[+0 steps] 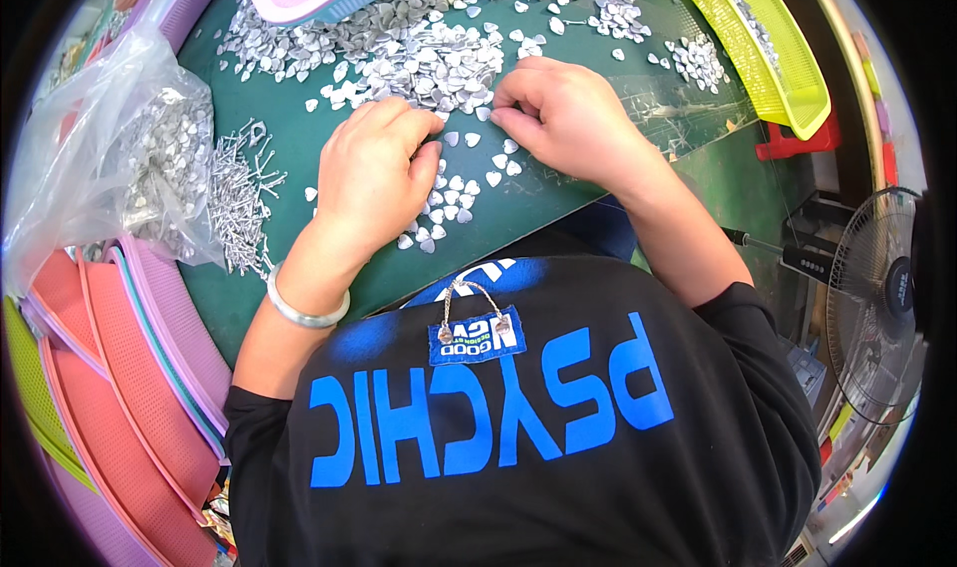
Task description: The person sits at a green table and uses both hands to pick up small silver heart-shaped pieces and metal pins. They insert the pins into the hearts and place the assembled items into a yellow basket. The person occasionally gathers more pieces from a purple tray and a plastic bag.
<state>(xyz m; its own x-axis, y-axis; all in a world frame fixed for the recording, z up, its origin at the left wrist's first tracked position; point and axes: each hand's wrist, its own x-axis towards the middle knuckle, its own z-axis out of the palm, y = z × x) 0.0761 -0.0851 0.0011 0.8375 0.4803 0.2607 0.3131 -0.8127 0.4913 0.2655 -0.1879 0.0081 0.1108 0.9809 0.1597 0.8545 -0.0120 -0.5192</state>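
And here's the left hand [374, 173] at upper centre, fingers curled, tips at the lower edge of the pile of silver hearts [434, 64]; the right hand [568, 114] faces it across a gap, thumb and forefinger bent. Pinching a heart? Can't tell for either. Below, a looser scatter [454, 203] lies on the green table [528, 208], metal pins [239, 208] (quite a tangle!) at left.

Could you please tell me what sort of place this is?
Probably a small-parts workshop: silvery heart-shaped pieces lie heaped on a green table, with a pile of pin-like pieces further left, and perforated plastic baskets are stacked nearby.
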